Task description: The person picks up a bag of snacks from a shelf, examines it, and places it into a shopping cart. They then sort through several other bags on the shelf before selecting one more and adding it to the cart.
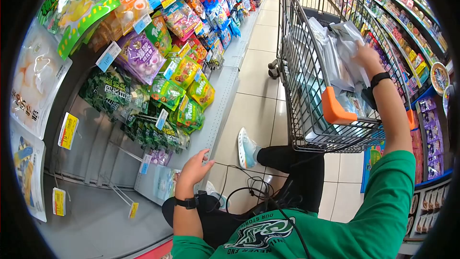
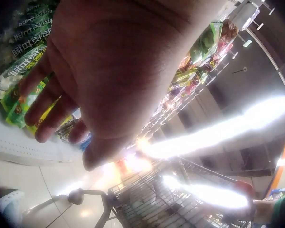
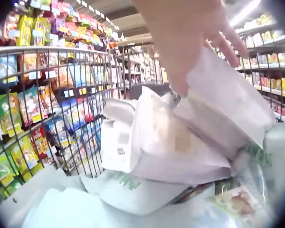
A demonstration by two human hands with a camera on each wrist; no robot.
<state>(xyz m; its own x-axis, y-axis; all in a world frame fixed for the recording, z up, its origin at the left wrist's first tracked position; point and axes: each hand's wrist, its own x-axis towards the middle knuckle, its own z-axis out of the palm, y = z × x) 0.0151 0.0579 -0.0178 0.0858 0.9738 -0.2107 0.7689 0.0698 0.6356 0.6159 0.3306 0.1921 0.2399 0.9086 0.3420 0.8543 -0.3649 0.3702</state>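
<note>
My right hand [image 1: 368, 58] reaches into the wire shopping cart [image 1: 339, 111] and pinches the upper edge of a white bag [image 3: 230, 102] between thumb and fingers. Another white bag [image 3: 175, 142] lies right beside it, on top of pale packages [image 3: 133, 192] with green print. My left hand [image 1: 194, 169] is held out low by the shelf with nothing in it, its fingers apart. In the left wrist view the palm and spread fingers [image 2: 45, 121] show in front of green candy bags [image 2: 21, 102].
Hanging snack bags [image 1: 143, 57] with price tags line the rack on the left. Bare hooks [image 1: 117, 189] stick out below them. Black cables [image 1: 256, 184] hang over my lap. The tiled floor [image 1: 254, 81] runs between rack and cart, and stocked shelves [image 1: 407, 24] stand beyond the cart.
</note>
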